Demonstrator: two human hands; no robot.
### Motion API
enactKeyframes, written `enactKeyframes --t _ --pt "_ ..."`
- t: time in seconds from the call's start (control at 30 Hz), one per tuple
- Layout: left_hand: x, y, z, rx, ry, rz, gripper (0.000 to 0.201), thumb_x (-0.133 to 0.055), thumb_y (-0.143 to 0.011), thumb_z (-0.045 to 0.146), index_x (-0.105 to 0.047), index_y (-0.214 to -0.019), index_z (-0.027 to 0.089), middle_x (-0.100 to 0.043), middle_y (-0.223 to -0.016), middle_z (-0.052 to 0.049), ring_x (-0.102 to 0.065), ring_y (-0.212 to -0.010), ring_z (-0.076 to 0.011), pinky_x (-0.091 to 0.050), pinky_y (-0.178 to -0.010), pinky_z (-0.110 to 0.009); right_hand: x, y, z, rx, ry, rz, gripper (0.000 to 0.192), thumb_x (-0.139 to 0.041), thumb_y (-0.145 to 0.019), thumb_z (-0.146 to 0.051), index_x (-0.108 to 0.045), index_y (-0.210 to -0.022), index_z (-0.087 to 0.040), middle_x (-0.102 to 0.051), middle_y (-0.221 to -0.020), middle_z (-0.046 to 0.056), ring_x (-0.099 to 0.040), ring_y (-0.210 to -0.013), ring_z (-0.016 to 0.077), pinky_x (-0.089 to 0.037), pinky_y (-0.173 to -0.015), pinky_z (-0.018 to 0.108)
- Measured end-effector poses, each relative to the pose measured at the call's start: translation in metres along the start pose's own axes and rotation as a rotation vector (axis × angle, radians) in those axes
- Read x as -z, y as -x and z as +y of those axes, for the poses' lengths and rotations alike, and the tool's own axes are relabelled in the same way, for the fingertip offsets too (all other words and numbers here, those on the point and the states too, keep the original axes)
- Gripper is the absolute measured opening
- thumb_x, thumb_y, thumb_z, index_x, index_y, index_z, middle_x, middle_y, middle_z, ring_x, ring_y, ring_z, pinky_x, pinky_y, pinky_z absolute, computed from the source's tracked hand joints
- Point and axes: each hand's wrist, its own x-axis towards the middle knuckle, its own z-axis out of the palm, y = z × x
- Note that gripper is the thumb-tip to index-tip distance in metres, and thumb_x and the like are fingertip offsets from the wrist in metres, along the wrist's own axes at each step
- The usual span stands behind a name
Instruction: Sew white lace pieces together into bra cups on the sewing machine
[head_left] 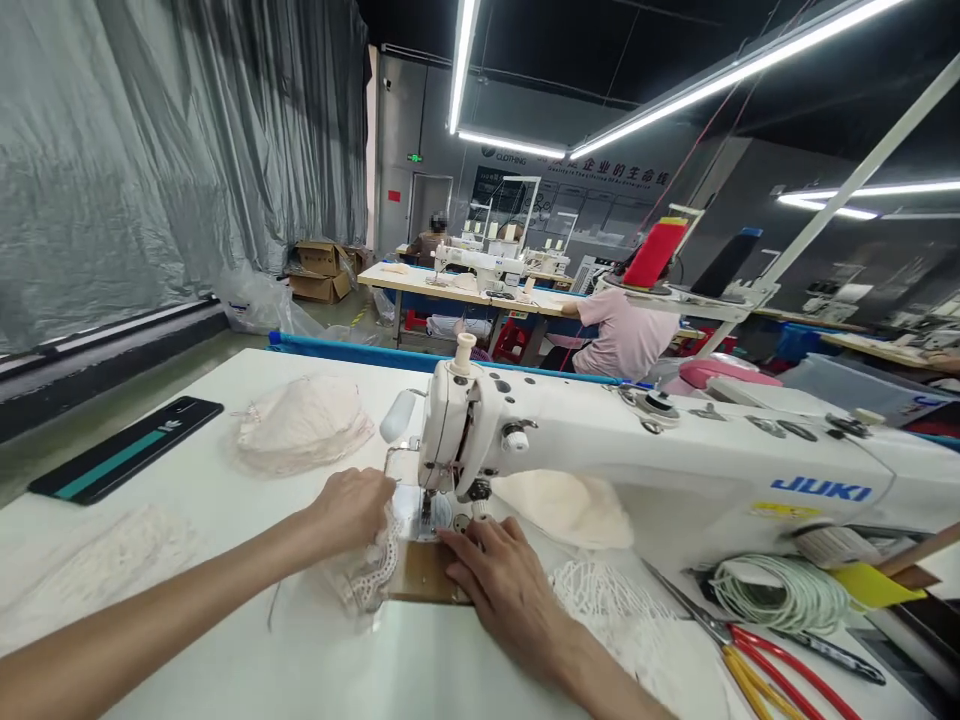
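My left hand [354, 508] is closed at the left of the needle area, gripping white lace trim [382, 572] that hangs down from it towards the table edge. Stretched out flat, the fingers of my right hand [510, 575] rest on the brown plate [426, 575] just right of the presser foot [427, 510]. The foot belongs to a white sewing machine [585, 425]. Behind my right hand lies a cream fabric cup [570, 508]. More white lace [611, 590] spreads to the right of that hand.
A pile of pale fabric cups [304, 420], a black case [127, 448] and white lace [97, 570] lie at left. Red-and-yellow-handled scissors [750, 650] and coiled pale cord [776, 590] are at right. A person in pink [626, 330] sits beyond the table.
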Motion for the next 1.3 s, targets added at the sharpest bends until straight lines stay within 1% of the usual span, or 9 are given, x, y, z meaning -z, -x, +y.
enactKeyframes --t 0.07,0.13,0.2,0.3,0.43,0.63,0.77,0.97,1.3 --pt "0.011 0.029 0.011 0.080 0.066 -0.081 0.023 -0.051 -0.086 0.026 -0.058 -0.068 0.015 -0.053 -0.060 0.001 -0.054 -0.058 -0.0150 -0.040 -0.051 -0.024 0.013 0.002 -0.008 0.015 -0.161 -0.063 0.027 -0.054 -0.088 -0.027 -0.054 -0.114 -0.021 -0.059 -0.095 0.007 -0.055 -0.086 0.0201 -0.041 -0.077 0.035" --pt "0.021 0.056 0.027 0.141 0.215 -0.169 0.025 -0.046 -0.088 0.033 -0.056 -0.072 0.017 -0.049 -0.060 0.003 -0.050 -0.056 -0.0126 -0.035 -0.048 -0.021 0.025 0.006 -0.020 0.038 -0.442 -0.145 0.046 -0.065 -0.080 -0.039 -0.049 -0.120 -0.021 -0.056 -0.108 0.008 -0.054 -0.096 0.0204 -0.042 -0.083 0.033" --pt "0.029 0.079 0.043 0.240 0.560 -0.272 0.027 -0.046 -0.086 0.043 -0.054 -0.079 0.018 -0.046 -0.063 0.005 -0.043 -0.056 -0.0110 -0.030 -0.048 -0.019 0.032 0.010 -0.036 0.016 -0.745 -0.217 0.061 -0.071 -0.069 -0.050 -0.050 -0.118 -0.021 -0.055 -0.110 0.006 -0.052 -0.099 0.0194 -0.043 -0.083 0.030" --pt "0.036 0.105 0.063 0.392 1.044 -0.363 0.034 -0.059 -0.076 0.050 -0.051 -0.078 0.017 -0.043 -0.064 0.005 -0.037 -0.060 -0.0112 -0.027 -0.052 -0.020 0.030 0.019 -0.060 -0.138 -1.130 -0.338 0.048 -0.073 -0.062 -0.055 -0.060 -0.086 -0.017 -0.055 -0.079 -0.001 -0.050 -0.075 0.0129 -0.041 -0.067 0.023" --pt "0.034 0.135 0.076 0.394 1.122 -0.394 0.034 -0.063 -0.075 0.048 -0.054 -0.075 0.016 -0.048 -0.068 0.004 -0.038 -0.066 -0.0122 -0.029 -0.058 -0.021 0.024 0.037 -0.082 -0.321 -1.485 -0.523 0.043 -0.076 -0.061 -0.049 -0.058 -0.070 -0.012 -0.046 -0.059 -0.005 -0.040 -0.055 0.0066 -0.033 -0.054 0.020" --pt "0.003 0.171 0.091 0.407 1.265 -0.568 0.039 -0.068 -0.070 0.051 -0.055 -0.070 0.014 -0.048 -0.063 0.004 -0.039 -0.061 -0.0113 -0.028 -0.056 -0.021 0.031 0.073 -0.098 -0.256 -1.504 -0.695 0.038 -0.077 -0.061 -0.044 -0.064 -0.074 -0.011 -0.053 -0.062 -0.004 -0.045 -0.058 0.0060 -0.037 -0.057 0.018" --pt "-0.015 0.189 0.093 0.441 1.276 -0.598 0.038 -0.070 -0.068 0.050 -0.055 -0.066 0.015 -0.047 -0.061 0.004 -0.038 -0.060 -0.0108 -0.026 -0.055 -0.021 0.023 0.092 -0.102 -0.328 -1.560 -0.795 0.039 -0.076 -0.062 -0.044 -0.065 -0.078 -0.011 -0.059 -0.070 -0.002 -0.052 -0.061 0.0072 -0.043 -0.062 0.019" --pt "-0.026 0.203 0.089 0.515 1.327 -0.599 0.034 -0.073 -0.066 0.045 -0.055 -0.066 0.015 -0.045 -0.059 0.006 -0.035 -0.058 -0.0098 -0.025 -0.055 -0.021 0.007 0.103 -0.106 -0.313 -1.573 -0.743 0.034 -0.076 -0.064 -0.040 -0.065 -0.077 -0.010 -0.060 -0.072 -0.001 -0.053 -0.064 0.0073 -0.043 -0.063 0.019" --pt "-0.032 0.207 0.090 0.460 1.291 -0.594 0.031 -0.070 -0.068 0.043 -0.059 -0.063 0.015 -0.042 -0.063 0.005 -0.036 -0.061 -0.0108 -0.024 -0.056 -0.022 -0.009 0.110 -0.107 -0.236 -1.540 -0.701 0.029 -0.070 -0.073 -0.038 -0.064 -0.079 -0.010 -0.058 -0.074 -0.001 -0.052 -0.067 0.0078 -0.041 -0.065 0.019"
